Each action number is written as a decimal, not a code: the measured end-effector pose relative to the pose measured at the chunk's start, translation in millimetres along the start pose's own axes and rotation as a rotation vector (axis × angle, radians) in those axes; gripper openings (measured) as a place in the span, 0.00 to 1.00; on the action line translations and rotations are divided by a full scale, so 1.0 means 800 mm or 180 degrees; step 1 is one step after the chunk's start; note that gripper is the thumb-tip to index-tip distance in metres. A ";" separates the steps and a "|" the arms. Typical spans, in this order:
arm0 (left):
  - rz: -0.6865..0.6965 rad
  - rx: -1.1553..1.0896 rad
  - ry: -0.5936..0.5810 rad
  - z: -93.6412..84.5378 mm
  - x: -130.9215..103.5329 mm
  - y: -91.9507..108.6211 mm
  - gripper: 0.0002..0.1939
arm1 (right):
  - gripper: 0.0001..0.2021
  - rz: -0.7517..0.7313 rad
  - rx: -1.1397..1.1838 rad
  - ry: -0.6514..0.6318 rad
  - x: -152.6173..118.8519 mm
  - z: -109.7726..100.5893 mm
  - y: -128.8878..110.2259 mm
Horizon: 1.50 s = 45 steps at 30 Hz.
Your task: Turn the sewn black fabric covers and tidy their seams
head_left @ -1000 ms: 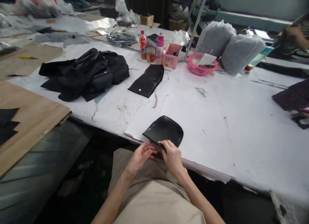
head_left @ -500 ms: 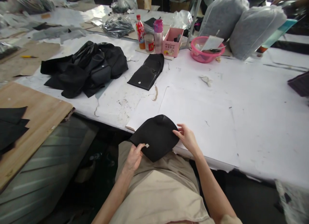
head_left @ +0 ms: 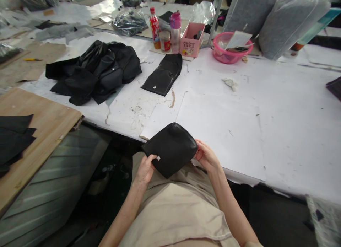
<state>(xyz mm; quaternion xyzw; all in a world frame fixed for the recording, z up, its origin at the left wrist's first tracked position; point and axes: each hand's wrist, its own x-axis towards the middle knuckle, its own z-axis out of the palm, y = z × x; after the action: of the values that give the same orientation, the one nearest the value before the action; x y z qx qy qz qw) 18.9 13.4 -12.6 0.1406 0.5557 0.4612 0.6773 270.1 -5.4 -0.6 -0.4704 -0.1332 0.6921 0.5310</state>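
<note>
A black fabric piece (head_left: 172, 147) with a small pale tag near its lower left edge is held at the table's front edge, above my lap. My left hand (head_left: 146, 167) pinches its lower left edge, thumb on top beside the tag. At its right corner my right hand (head_left: 207, 156) grips the edge, the fingers partly behind the cloth. Farther back lies a similar black piece (head_left: 163, 75), also with a pale tag. Left of that is a heaped pile of black pieces (head_left: 98, 71).
Along the back stand a red-labelled bottle (head_left: 155, 28), a pink-lidded water bottle (head_left: 175, 32), a pink box (head_left: 192, 41) and a pink basket (head_left: 230, 53). Large grey stuffed bags (head_left: 291, 26) are at back right. A wooden board (head_left: 50, 122) with black pieces sits at left.
My right hand has closed on the right corner of the black piece, where its fingers were spread before. The piece has tilted slightly; the view has shifted a little.
</note>
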 end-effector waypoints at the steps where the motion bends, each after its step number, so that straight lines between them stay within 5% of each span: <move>1: 0.0010 0.0043 0.0023 -0.003 0.000 0.002 0.18 | 0.17 -0.0027 -0.0081 -0.0034 -0.001 -0.001 0.000; 8: 0.0254 0.0462 -0.0292 -0.015 0.000 0.008 0.19 | 0.20 -0.0379 -0.1320 0.0030 0.008 0.012 -0.016; 22: 0.0727 0.1170 -0.0625 -0.031 0.002 0.009 0.23 | 0.16 -0.0081 -0.1364 -0.0340 0.014 0.043 -0.033; 28: 0.2121 0.1709 -0.0756 -0.008 -0.007 0.051 0.27 | 0.14 -0.0245 -0.1542 -0.0685 -0.010 0.043 -0.049; 31: 0.2764 0.2434 -0.1013 0.014 -0.018 0.076 0.22 | 0.14 -0.0338 -0.1734 -0.0756 -0.022 0.046 -0.060; 37: 0.1906 0.2681 -0.1429 0.035 -0.020 0.106 0.29 | 0.13 -0.0727 -0.1934 -0.0476 -0.047 0.036 -0.088; 42: 0.1427 0.3194 -0.1798 0.010 -0.005 0.126 0.10 | 0.12 -0.1223 -0.1645 0.0089 -0.057 0.003 -0.108; 45: 0.1314 0.3397 -0.1707 -0.008 -0.005 0.136 0.14 | 0.11 -0.1295 -0.1599 0.0269 -0.056 -0.010 -0.112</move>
<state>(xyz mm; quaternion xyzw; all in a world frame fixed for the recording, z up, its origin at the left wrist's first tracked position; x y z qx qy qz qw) -37.7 66.3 64.5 0.6741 0.4816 0.1905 0.5267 330.5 -10.7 79.5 -0.5789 -0.3689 0.4971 0.5307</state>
